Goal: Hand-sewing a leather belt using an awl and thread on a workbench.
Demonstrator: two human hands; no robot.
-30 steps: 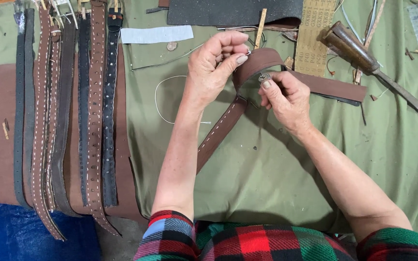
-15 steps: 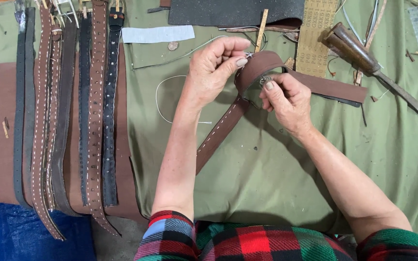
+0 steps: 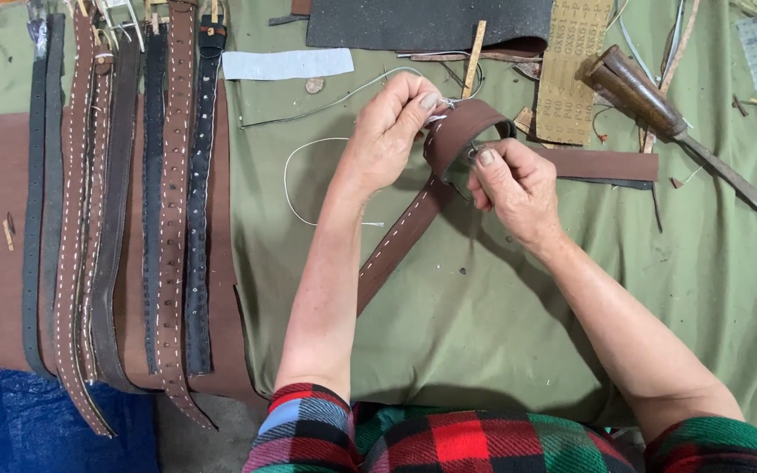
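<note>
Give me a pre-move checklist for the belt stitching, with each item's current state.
1. Left hand pinches the top of the brown belt loop: ok.
2. Right hand grips the loop's lower edge: ok.
3. White thread lies loose on the green cloth, free of tangles: ok.
4. Needle visible at the fingertips: cannot tell.
5. Belt's stitched tail runs free toward the body: ok.
6. Wooden-handled tool lies apart from both hands: ok.
</note>
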